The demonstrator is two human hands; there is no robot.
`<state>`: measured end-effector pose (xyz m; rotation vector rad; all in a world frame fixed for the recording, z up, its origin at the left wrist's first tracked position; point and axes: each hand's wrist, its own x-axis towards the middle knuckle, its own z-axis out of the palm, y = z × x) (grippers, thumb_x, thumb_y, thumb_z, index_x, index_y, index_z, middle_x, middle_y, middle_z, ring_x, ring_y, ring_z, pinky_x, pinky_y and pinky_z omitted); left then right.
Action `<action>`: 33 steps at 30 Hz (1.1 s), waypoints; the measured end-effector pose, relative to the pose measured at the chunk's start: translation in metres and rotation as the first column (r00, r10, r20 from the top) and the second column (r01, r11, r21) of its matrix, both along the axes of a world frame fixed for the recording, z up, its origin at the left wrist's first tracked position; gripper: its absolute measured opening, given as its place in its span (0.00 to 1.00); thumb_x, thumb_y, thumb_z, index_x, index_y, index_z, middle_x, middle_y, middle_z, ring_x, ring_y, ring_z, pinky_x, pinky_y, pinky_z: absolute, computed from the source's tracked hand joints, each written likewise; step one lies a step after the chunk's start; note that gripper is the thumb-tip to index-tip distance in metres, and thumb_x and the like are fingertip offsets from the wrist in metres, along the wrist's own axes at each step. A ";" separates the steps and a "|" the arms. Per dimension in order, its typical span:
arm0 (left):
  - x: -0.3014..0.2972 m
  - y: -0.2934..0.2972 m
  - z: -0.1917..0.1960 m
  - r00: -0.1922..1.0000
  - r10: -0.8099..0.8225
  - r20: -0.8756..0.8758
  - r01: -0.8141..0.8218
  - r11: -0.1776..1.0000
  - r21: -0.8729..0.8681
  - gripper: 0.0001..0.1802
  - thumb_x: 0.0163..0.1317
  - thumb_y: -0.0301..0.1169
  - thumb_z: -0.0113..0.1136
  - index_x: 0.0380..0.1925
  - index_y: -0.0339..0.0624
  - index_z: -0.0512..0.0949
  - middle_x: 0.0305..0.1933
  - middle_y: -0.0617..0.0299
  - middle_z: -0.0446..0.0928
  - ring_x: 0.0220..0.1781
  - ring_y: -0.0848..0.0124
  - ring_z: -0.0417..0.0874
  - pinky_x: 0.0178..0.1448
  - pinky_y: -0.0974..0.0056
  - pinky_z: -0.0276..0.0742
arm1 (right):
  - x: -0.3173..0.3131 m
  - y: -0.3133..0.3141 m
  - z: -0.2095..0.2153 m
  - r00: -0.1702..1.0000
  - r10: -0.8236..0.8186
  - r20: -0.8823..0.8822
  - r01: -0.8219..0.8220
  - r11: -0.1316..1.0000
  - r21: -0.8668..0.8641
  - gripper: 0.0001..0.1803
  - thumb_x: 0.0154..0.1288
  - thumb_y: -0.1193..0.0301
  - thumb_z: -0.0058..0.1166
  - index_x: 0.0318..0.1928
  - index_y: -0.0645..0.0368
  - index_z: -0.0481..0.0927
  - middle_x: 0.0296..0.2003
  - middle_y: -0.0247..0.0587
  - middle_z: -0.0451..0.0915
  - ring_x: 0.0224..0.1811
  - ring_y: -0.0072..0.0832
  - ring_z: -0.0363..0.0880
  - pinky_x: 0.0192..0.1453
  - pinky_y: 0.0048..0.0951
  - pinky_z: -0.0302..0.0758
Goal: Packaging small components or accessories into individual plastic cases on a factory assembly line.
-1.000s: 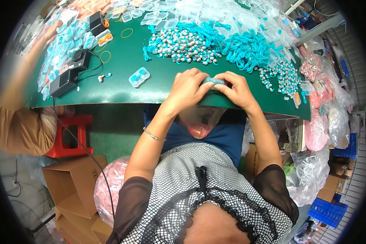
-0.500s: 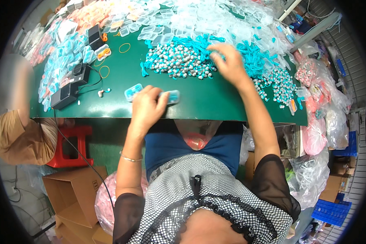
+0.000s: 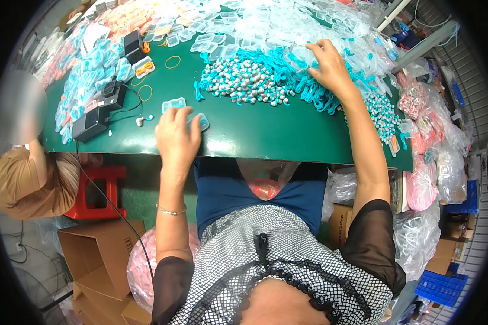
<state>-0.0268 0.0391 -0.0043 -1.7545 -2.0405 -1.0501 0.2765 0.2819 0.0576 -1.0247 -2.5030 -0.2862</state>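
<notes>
Green is the flat table top where we see the left hand lying flat with fingers spread on a small clear plastic case with blue inside, near the front edge, while the right hand reaches, fingers loosely bent, into the pile of blue cords.

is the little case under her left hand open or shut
Cannot tell. The left hand lies flat over the small teal case near the table edge, hiding its lid. Only one corner shows.
</notes>
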 end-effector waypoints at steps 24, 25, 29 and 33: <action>0.121 0.093 -0.023 0.946 -0.268 -0.181 0.258 0.963 -0.080 0.03 0.56 0.25 0.56 0.30 0.43 0.77 0.32 0.56 0.77 0.35 0.57 0.82 0.38 0.51 0.74 | 0.054 -0.166 -0.055 0.940 0.149 -0.306 -0.154 0.988 0.008 0.13 0.58 0.72 0.62 0.46 0.48 0.83 0.43 0.31 0.80 0.47 0.32 0.78 0.59 0.45 0.64; 0.121 0.093 -0.024 0.946 -0.271 -0.181 0.247 0.958 -0.143 0.04 0.57 0.25 0.56 0.33 0.44 0.78 0.33 0.56 0.77 0.34 0.57 0.82 0.38 0.52 0.74 | 0.064 -0.156 -0.057 0.943 0.021 -0.332 -0.014 1.000 0.023 0.12 0.58 0.72 0.61 0.44 0.48 0.84 0.42 0.32 0.81 0.47 0.32 0.78 0.58 0.44 0.63; 0.125 0.094 -0.022 0.938 -0.319 -0.134 0.311 0.947 -0.077 0.08 0.58 0.26 0.57 0.37 0.48 0.80 0.33 0.56 0.77 0.35 0.55 0.82 0.38 0.51 0.74 | 0.100 -0.112 -0.067 0.912 -0.326 -0.248 0.362 0.925 0.116 0.06 0.61 0.68 0.62 0.39 0.50 0.86 0.37 0.33 0.83 0.42 0.32 0.78 0.53 0.40 0.63; 0.120 0.091 -0.023 0.943 -0.325 -0.071 0.320 0.944 -0.077 0.07 0.59 0.26 0.57 0.37 0.47 0.80 0.34 0.55 0.77 0.35 0.54 0.82 0.39 0.51 0.74 | 0.096 -0.091 -0.079 0.903 -0.386 -0.188 0.414 0.899 0.140 0.07 0.59 0.66 0.64 0.38 0.49 0.86 0.32 0.33 0.79 0.42 0.34 0.76 0.56 0.46 0.60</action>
